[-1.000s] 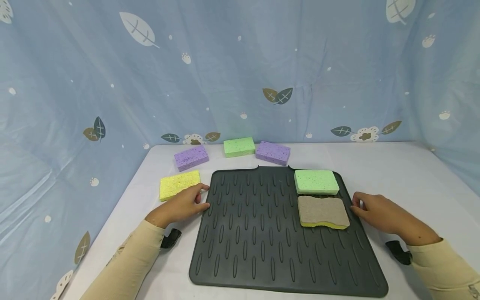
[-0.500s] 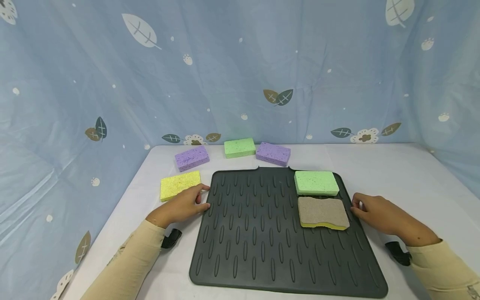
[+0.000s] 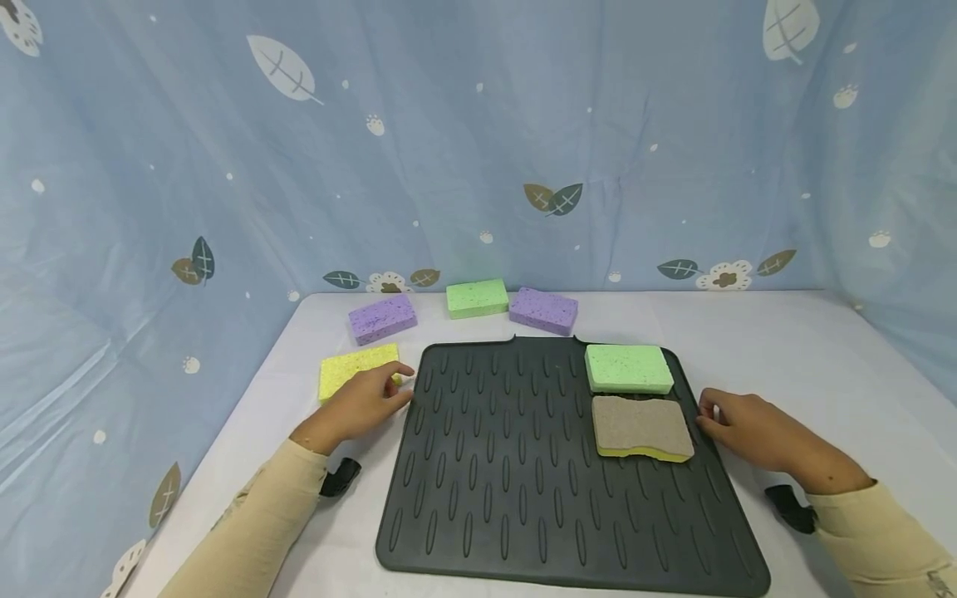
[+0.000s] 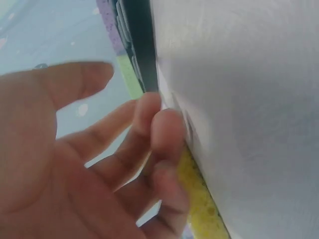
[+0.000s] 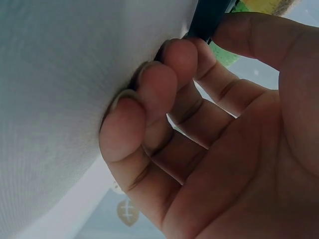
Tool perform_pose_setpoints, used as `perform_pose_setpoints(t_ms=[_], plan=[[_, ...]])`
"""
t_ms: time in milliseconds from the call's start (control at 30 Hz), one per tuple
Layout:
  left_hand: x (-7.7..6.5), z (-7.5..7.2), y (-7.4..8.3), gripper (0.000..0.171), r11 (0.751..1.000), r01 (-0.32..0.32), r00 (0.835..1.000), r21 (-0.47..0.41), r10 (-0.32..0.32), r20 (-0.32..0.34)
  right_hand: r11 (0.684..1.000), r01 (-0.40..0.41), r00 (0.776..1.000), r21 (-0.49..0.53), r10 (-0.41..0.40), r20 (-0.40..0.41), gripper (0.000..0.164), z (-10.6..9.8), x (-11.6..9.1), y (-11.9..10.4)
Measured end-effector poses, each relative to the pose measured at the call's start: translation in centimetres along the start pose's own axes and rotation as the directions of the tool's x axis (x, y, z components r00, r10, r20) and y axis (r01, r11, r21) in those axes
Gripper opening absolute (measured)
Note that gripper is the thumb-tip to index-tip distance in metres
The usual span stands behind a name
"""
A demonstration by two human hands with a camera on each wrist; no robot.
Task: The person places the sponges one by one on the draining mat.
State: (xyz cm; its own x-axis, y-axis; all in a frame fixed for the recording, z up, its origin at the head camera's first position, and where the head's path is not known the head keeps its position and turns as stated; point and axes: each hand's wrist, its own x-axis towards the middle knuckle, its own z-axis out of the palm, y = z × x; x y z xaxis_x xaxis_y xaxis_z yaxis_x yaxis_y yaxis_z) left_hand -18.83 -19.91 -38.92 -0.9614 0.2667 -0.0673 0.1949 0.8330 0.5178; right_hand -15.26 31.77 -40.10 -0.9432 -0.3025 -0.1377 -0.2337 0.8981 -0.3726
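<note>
The left hand (image 3: 362, 403) has just come off the left edge of the dark mat (image 3: 516, 465): its thumb and forefinger met that edge half a second ago and now stand slightly apart from it, nearer each other, with nothing between them. The right hand (image 3: 755, 423) has not let go; its grip is together on the mat's right edge, thumb on one face and forefinger against the other. So the mat seems to be steadied from one side only, and it lies flat in the middle of the desk (image 3: 800, 357), its own place hardly altered.

On the mat's right half, a pale green sponge (image 3: 630, 369) sits at the far right corner, with a grey-topped sponge (image 3: 645, 423) just in front. Tilting the mat could shift both. Between the mat and the desk's back edge lie a purple sponge (image 3: 383, 319), a green sponge (image 3: 478, 299) and a second purple sponge (image 3: 543, 311). Toward the desk's left edge, a yellow sponge (image 3: 355, 368) is partly hidden by the left hand, crowding the room there.
</note>
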Motion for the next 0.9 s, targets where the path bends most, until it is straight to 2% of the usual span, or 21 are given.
perform_pose_setpoints(t_ms=[167,333,467,633,800,900], plan=[[0.1,-0.4,0.0,0.032,0.999,0.033,0.992,0.043,-0.028,-0.123,1.000,-0.004,1.000,-0.009,0.004,0.000,0.012,0.0,0.1,-0.1],[0.3,-0.7,-0.6,0.030,0.990,0.029,0.968,0.136,0.006,-0.252,1.000,-0.002,1.000,-0.010,0.002,-0.004,0.011,0.0,0.1,-0.1],[0.2,-0.8,-0.9,0.038,0.978,0.054,0.955,0.201,0.008,-0.298,1.000,-0.009,1.000,-0.004,0.009,0.002,0.011,0.0,0.1,0.0],[0.0,-1.1,-1.1,0.053,0.968,0.105,0.969,0.229,-0.048,-0.243,1.000,-0.010,1.000,-0.013,0.010,-0.006,0.011,0.0,0.1,-0.1],[0.1,-1.1,-1.6,0.064,0.964,0.131,0.987,0.231,-0.104,-0.126,1.000,-0.015,1.000,-0.019,0.015,-0.008,0.011,-0.1,0.2,-0.2],[0.0,-0.9,-2.1,0.067,0.968,0.131,0.991,0.215,-0.123,-0.051,1.000,-0.020,1.000,-0.009,0.020,0.005,0.011,-0.1,0.2,-0.2]])
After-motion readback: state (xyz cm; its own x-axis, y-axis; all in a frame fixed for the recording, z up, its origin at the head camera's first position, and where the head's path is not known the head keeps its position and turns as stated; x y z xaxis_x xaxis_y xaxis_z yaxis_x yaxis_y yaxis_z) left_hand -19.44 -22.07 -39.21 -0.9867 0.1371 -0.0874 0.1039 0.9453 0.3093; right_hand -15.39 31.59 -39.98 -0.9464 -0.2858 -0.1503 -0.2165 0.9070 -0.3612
